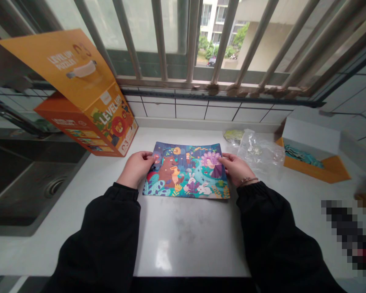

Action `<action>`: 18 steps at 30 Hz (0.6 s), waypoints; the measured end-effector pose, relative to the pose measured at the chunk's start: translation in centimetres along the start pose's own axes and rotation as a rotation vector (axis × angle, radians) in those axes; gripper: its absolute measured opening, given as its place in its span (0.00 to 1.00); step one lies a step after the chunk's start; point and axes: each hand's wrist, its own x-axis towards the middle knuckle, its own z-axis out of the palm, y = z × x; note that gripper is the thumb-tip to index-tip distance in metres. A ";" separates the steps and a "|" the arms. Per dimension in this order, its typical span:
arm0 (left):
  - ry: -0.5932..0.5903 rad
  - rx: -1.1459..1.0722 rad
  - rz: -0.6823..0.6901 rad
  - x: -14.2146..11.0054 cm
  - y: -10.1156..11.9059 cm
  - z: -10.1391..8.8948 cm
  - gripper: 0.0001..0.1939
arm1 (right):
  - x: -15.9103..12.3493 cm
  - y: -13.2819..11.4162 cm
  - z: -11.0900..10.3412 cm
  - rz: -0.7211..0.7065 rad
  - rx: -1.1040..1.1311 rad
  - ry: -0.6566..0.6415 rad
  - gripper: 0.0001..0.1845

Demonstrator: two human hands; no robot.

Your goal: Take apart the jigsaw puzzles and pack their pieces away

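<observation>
A colourful picture sheet [187, 171] with a bear, rabbits and a peacock is held by its two sides over the white counter. My left hand [138, 167] pinches its left edge, thumb on the printed face. On the opposite edge, my right hand [238, 169] grips in the same way, with a bracelet at the wrist. The sheet bends slightly, its top corners curling up. The fingers behind it are hidden. Whether it is one sheet or joined puzzle pieces, I cannot tell.
An orange puzzle box [110, 122] stands open at the left, beside the dark sink [33, 179]. To the right lie crumpled clear plastic bags [256, 148] and a small open box [317, 169] holding blue-green pieces [303, 156]. Window bars [161, 40] rise behind the counter [189, 236].
</observation>
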 end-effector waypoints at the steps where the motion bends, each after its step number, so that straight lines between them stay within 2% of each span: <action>1: -0.027 -0.024 -0.003 -0.1 0.1 0.0 0.21 | -0.2 -0.2 0.0 0.012 0.007 -0.037 0.13; 4: -0.082 -0.087 -0.008 -0.5 0.3 -0.1 0.20 | -0.8 -0.6 0.0 0.051 0.036 -0.136 0.06; 8: -0.094 -0.134 0.009 -0.8 0.8 -0.3 0.20 | -1.3 -0.8 0.1 0.104 0.096 -0.203 0.05; 11: -0.161 -0.222 -0.045 -1.2 1.2 -0.4 0.22 | -1.3 -0.7 0.2 0.127 0.135 -0.237 0.04; 15: -0.256 -0.355 -0.141 -1.8 1.5 -0.5 0.25 | -1.2 -0.4 0.0 0.120 0.165 -0.293 0.10; 18: -0.339 -0.415 -0.159 -2.1 1.8 -0.5 0.26 | -1.2 -0.6 0.0 0.066 0.193 -0.324 0.15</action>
